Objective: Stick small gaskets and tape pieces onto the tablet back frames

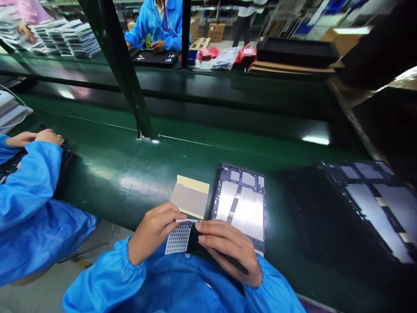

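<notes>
My left hand (153, 230) is closed in a pinch on a small white perforated sheet (177, 238), held low in front of me. My right hand (228, 250) is closed round a thin black tool (232, 261) whose tip meets the sheet's upper right edge. Just beyond my hands, on the green belt (130, 174), lies a grey film with a yellowish strip (190, 198). Beside it to the right lies a dark tablet frame with bare metal plates (241, 204).
A second open tablet frame (371, 204) lies on a black mat at the right. A co-worker's blue sleeves and hands (32, 139) rest at the left. Across the belt another person in blue (159, 26) works at a black tray; a green post (124, 74) stands between.
</notes>
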The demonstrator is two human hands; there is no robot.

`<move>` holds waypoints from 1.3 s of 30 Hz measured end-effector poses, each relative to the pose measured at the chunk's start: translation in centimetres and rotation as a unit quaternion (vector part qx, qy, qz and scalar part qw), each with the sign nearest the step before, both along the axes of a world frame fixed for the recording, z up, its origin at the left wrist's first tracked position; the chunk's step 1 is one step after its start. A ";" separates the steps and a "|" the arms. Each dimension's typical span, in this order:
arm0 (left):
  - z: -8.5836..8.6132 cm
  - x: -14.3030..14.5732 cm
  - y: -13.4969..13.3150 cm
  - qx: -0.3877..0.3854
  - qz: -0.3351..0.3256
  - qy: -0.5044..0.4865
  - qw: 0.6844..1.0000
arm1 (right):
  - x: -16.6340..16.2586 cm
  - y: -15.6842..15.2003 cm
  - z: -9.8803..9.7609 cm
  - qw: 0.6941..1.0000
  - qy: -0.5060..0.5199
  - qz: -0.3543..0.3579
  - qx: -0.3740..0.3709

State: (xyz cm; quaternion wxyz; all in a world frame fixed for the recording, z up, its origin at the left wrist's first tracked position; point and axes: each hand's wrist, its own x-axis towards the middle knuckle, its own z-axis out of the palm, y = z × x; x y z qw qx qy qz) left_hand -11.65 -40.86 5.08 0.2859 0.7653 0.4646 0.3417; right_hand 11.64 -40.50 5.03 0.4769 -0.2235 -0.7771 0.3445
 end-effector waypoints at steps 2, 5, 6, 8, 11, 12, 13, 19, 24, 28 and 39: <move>0.0 0.1 -0.1 0.004 -0.003 0.007 1.000 | 0.1 0.0 0.0 1.000 -0.013 -0.002 0.008; 0.0 0.2 -0.2 0.001 -0.003 0.012 1.000 | 0.1 0.0 0.1 0.999 -0.033 -0.007 0.017; 0.0 0.2 -0.2 0.000 -0.003 0.012 1.000 | 0.1 0.0 0.1 0.999 -0.036 -0.009 0.021; 0.0 0.3 -0.2 0.002 -0.004 0.008 1.000 | 0.1 0.1 0.1 0.999 -0.038 -0.013 0.031; 0.1 0.3 -0.2 0.003 -0.006 0.004 1.000 | 0.0 0.1 -0.2 0.998 -0.032 -0.011 0.044; 0.1 0.4 -0.2 0.002 -0.006 0.004 1.000 | 0.0 0.0 -0.3 0.998 -0.031 -0.008 0.046; 0.1 0.4 -0.2 0.000 -0.005 0.005 1.000 | 0.0 0.0 -0.3 0.998 -0.030 -0.006 0.049; -0.1 0.3 -0.3 0.000 -0.004 0.013 1.000 | 0.1 -0.1 -0.6 0.998 -0.037 -0.011 0.058; -0.1 0.3 -0.4 0.006 -0.004 0.016 1.000 | 0.3 -0.3 -1.0 0.997 -0.053 -0.007 0.063; -0.1 0.4 -0.5 0.002 0.000 0.012 1.000 | 0.3 -0.4 -1.4 0.994 -0.069 -0.009 0.089; -0.5 0.5 -0.2 -0.039 0.014 -0.034 0.999 | 0.6 -0.7 -1.4 0.996 -0.021 -0.030 0.076</move>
